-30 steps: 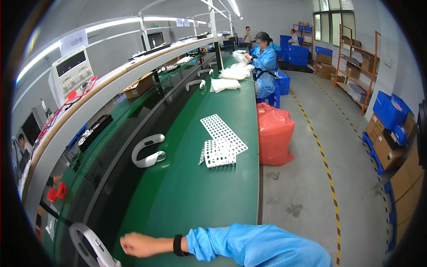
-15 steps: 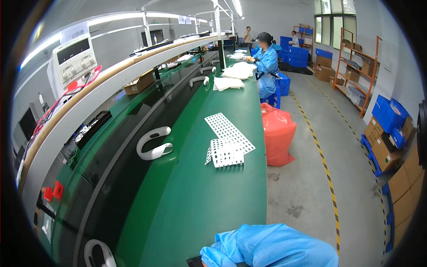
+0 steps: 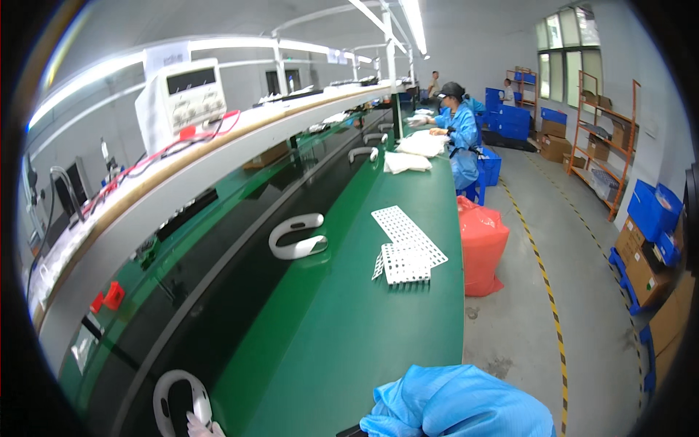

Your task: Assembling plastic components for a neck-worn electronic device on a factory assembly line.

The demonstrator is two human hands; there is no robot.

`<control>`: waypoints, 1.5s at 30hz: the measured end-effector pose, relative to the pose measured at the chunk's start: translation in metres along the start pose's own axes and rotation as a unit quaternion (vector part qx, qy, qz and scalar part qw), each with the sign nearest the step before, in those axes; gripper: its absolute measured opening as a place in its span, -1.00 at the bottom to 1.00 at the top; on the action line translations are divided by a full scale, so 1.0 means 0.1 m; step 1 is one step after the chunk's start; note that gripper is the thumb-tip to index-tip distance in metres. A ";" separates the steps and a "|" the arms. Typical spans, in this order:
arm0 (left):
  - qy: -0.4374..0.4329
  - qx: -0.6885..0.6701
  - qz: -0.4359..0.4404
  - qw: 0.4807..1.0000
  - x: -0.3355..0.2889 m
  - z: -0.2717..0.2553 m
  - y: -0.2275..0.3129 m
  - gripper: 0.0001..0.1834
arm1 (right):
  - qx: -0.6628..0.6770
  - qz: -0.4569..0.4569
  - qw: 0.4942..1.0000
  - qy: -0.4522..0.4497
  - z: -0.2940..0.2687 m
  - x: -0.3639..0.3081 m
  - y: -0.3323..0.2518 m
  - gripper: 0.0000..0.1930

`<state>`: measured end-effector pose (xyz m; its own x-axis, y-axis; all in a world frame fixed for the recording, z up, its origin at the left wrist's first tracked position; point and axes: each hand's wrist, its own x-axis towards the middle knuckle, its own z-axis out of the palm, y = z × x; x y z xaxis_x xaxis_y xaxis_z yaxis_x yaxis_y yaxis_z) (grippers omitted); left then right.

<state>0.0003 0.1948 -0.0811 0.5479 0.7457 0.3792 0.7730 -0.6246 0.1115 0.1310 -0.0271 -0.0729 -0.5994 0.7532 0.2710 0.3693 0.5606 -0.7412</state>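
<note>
Only the fingertips of my right hand show, at the bottom edge of the view. They rest on the lower end of a white C-shaped plastic part lying on the dark conveyor belt. Whether they grip it is cut off by the frame. My blue sleeve fills the bottom middle. My left hand is out of view. A second white C-shaped part lies farther up the belt. On the green bench sit white perforated trays.
A raised shelf along the left carries a white bench instrument with red leads. An orange-red bag stands on the floor beside the bench. Farther along, a seated person in blue works near white bags. Blue bins and cardboard boxes line the right wall.
The view has tilted up and to the left. My forearm has slid out of the bottom of the picture, leaving only fingertips on the near white part.
</note>
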 end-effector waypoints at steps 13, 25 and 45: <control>-0.018 -0.127 0.014 0.992 -0.07 -0.05 0.10 -0.28 | -0.128 -0.059 0.989 0.040 -0.23 0.02 -0.08 -0.75; 0.027 -0.139 0.117 0.983 -0.07 0.18 -0.07 -0.33 | -0.144 -0.072 0.986 0.047 -0.01 0.00 0.12 -0.73; 0.071 -0.247 0.034 0.966 -0.09 -0.05 0.16 -0.47 | -0.135 -0.166 0.977 0.027 0.49 0.07 0.27 -0.71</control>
<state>0.0064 0.1774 -0.0781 0.5155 0.6808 0.5204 0.4696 -0.7324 0.4930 0.1018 -0.0240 -0.1209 -0.6813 0.5285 0.5065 0.3394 0.8411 -0.4211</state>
